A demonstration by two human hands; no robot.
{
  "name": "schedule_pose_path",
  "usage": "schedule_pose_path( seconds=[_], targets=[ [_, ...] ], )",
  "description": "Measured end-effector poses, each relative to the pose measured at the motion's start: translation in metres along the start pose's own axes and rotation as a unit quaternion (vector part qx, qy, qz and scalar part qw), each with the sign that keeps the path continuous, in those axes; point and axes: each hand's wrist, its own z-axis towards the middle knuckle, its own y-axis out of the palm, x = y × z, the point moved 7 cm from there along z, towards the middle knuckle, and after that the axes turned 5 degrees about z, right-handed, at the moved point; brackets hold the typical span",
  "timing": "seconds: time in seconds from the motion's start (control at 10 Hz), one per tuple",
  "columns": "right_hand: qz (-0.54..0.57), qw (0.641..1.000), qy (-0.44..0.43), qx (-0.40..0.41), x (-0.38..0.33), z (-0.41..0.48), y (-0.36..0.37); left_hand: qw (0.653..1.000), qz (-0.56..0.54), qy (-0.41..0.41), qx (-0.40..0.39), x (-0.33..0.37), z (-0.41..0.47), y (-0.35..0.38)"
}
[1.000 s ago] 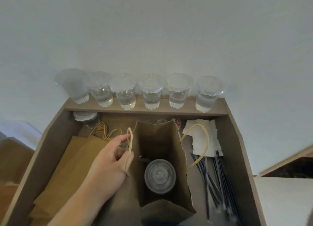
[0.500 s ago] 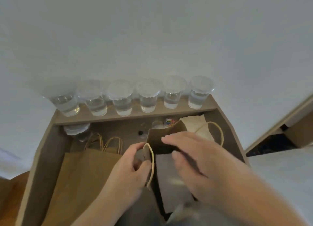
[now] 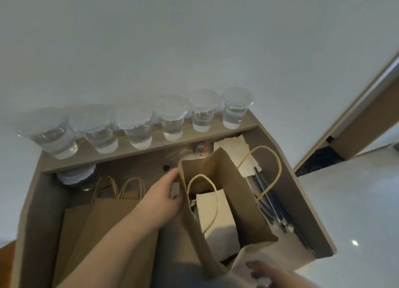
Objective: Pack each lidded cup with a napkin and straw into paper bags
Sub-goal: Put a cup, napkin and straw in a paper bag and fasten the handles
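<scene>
We note the upright, open brown paper bag (image 3: 241, 201) on the brown wooden table (image 3: 289, 192), with a folded white napkin (image 3: 218, 220) inside it. The left hand (image 3: 164, 198) grips the bag's left wall. The right hand (image 3: 265, 274) is at the bag's near edge; we cannot tell its grip. Six clear lidded cups (image 3: 172, 123) line the rear shelf (image 3: 187, 139). Black straws (image 3: 269, 199) lie just right of the bag.

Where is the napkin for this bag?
Head view, centre: the napkin lies inside the open paper bag, whose left edge the left hand holds, with the straws just right of the bag.
</scene>
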Motion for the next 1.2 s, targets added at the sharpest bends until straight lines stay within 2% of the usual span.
schedule_pose_path(
  seconds=[0.1, 0.2, 0.3, 0.4, 0.5, 0.6, 0.7, 0.8, 0.9, 1.0, 1.1, 1.2],
  targets=[
    [-0.039, 0.971, 0.191, -0.141, -0.05, 0.055, 0.015, 0.999, 0.023, -0.026, -0.02, -0.005, 0.001, 0.005],
    [-0.009, 0.983, 0.18, -0.045, -0.056, 0.075, -0.005, 0.996, 0.05, -0.07, -0.012, -0.015, -0.017, -0.001],
    [-0.035, 0.987, 0.153, -0.019, -0.036, 0.096, -0.023, 0.994, 0.07, -0.08, 0.017, -0.018, -0.045, -0.002],
    [-0.012, 0.989, 0.149, -0.004, -0.026, 0.104, -0.026, 0.994, 0.054, -0.099, 0.012, -0.028, -0.063, 0.014],
    [-0.018, 0.991, 0.135, 0.003, -0.027, 0.123, -0.04, 0.983, -0.027, -0.183, -0.021, -0.046, -0.067, 0.039],
    [-0.022, 0.994, 0.106, -0.004, -0.036, 0.135, -0.047, 0.977, -0.035, -0.208, -0.026, -0.056, -0.06, 0.054],
    [-0.02, 0.996, 0.079, -0.032, -0.026, 0.142, -0.047, 0.98, 0.005, -0.192, -0.057, -0.045, -0.056, 0.075],
    [-0.064, 0.992, 0.096, -0.04, -0.021, 0.15, -0.054, 0.987, 0.015, -0.156, -0.028, -0.031, -0.057, 0.079],
    [-0.028, 0.995, 0.069, -0.071, -0.044, 0.152, -0.066, 0.99, 0.039, -0.136, 0.025, -0.021, -0.064, 0.067],
    [0.013, 0.994, -0.005, -0.108, -0.083, 0.15, -0.084, 0.987, 0.055, -0.138, 0.061, -0.001, -0.075, 0.052],
    [0.027, 0.99, -0.048, -0.133, -0.111, 0.14, -0.098, 0.986, 0.033, -0.151, 0.066, 0.015, -0.085, 0.041],
    [0.03, 0.976, -0.19, -0.098, -0.158, 0.122, -0.14, 0.987, 0.04, -0.029, 0.152, 0.049, -0.096, 0.011]
  ],
)
